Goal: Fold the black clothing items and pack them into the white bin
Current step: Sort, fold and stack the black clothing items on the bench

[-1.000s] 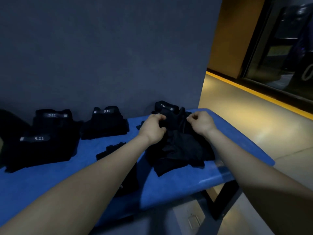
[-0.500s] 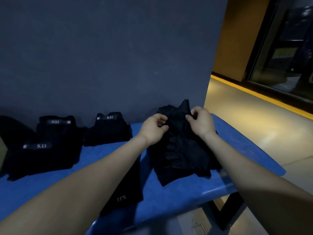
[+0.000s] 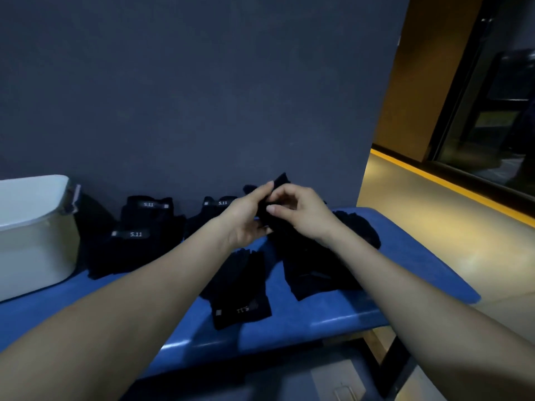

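Both hands meet above the far part of the blue counter (image 3: 333, 319), and together they hold one black garment (image 3: 282, 180) lifted up from the surface. The left hand (image 3: 246, 218) is under and beside the cloth, with its fingers (image 3: 265, 188) stretched up along it and its thumb pressing on the fabric. The right hand (image 3: 301, 211) has its fingers curled around the same cloth, and its thumb (image 3: 278, 209) pinches it from the front. The two hands are almost touching each other.

Under them a loose pile of black clothing (image 3: 327, 273) lies on the counter, at the right part. Nearer to the person, between the forearms, one folded black item (image 3: 240, 296) lies flat with a small "5.11" label upside down. At the wall, left of the hands, two stacks of folded black items (image 3: 139, 235) stand with the same label. The white bin (image 3: 34, 235) stands at the far left of the counter, just beside these stacks.
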